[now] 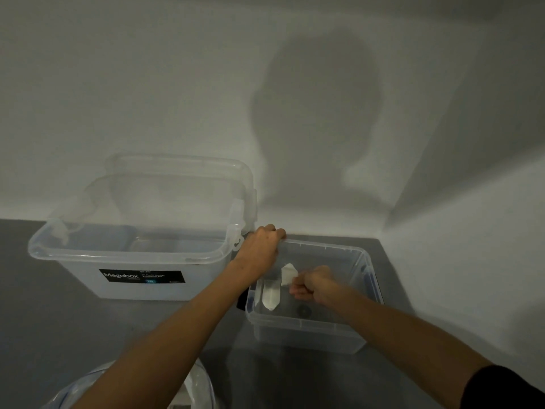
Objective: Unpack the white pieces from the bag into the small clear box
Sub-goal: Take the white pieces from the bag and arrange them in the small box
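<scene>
- Grey tabletop (pixel 88 335) against a pale wall carries your work; a large clear Megabox tub (pixel 138 261) stands open beyond your left forearm, touching or nearly touching the small clear box (pixel 312 332).
- Your left hand (pixel 261 249) is curled over the far left corner of the small clear box; its fingers hook the rim and hold nothing else.
- Your right hand (pixel 312 286) is fisted inside the box, fingertips pinched on a white piece (pixel 289 274) that sticks out just left of them; a second pale piece (pixel 271 295) lies below and left of that pinch, though blur makes its edges uncertain.
- A dark round thing (pixel 304 311) rests on the box floor just under your right knuckles; you cannot tell what it is.
- The bag (pixel 194 388) sits near your left elbow, with white showing inside; by my reading, unpacking is under way, one piece being placed and more left in the bag.
</scene>
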Available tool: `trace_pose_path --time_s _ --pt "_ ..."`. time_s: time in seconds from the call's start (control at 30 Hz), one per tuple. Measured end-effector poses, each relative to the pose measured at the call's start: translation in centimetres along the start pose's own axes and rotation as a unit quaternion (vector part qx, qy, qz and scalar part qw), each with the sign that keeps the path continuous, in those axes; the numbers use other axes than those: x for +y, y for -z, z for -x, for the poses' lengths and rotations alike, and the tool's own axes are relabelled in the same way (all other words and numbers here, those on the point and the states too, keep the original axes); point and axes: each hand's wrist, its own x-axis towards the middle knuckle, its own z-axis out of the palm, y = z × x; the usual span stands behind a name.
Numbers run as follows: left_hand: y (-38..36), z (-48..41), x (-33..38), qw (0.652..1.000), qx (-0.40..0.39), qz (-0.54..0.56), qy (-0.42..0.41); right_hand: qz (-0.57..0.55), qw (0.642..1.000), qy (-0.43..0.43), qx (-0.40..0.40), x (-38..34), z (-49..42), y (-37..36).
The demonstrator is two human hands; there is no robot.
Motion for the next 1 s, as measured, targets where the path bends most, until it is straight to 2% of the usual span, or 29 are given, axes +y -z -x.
trace_pose_path --time_s 0.13,0.17,0.2,0.23,0.3,0.4,0.5,0.57,0.63,0.8,0.87,1.0 --pt "0.1 0.1 -0.1 1.000 -0.011 0.004 -0.002 0.048 0.999 0.005 -0.004 0.0 0.9 0.5" --pt "0.1 0.1 -0.1 1.000 -0.015 0.006 -0.004 0.084 0.996 0.020 -0.002 -0.1 1.2 0.7" --pt "0.2 0.1 -0.2 1.000 -0.018 0.009 -0.006 0.171 0.984 0.056 0.001 -0.2 1.5 0.9" --pt "0.2 0.1 -0.2 1.000 -0.020 0.013 -0.008 0.297 0.949 0.109 0.009 -0.5 2.0 1.2" --pt "0.2 0.0 -0.3 0.999 -0.024 0.024 -0.010 0.507 0.835 0.213 0.015 -1.4 3.6 1.3" --pt "0.1 -0.2 -0.5 0.998 -0.025 0.051 -0.007 0.626 0.700 0.334 -0.083 -2.3 4.8 0.4" --pt "0.0 -0.2 -0.9 0.996 -0.021 0.084 -0.001 0.667 0.623 0.382 -0.147 -2.2 4.1 -0.8" --pt "-0.1 -0.1 -1.2 0.995 -0.017 0.101 0.005 0.690 0.595 0.381 -0.159 -1.8 3.6 -1.4" --pt "-0.2 -0.2 -1.4 0.993 -0.015 0.114 0.009 0.703 0.584 0.374 -0.158 -1.5 3.3 -1.9" --pt "-0.3 0.0 -1.5 0.991 -0.012 0.136 0.006 0.704 0.583 0.367 -0.172 -1.3 3.2 -2.6" --pt "-0.2 0.1 -1.5 0.990 -0.011 0.139 -0.001 0.673 0.617 0.368 -0.177 -1.4 2.9 -2.3" --pt "0.6 0.6 -1.3 0.990 0.042 0.130 -0.038 0.530 0.746 0.368 -0.165 -2.7 3.0 -0.5"
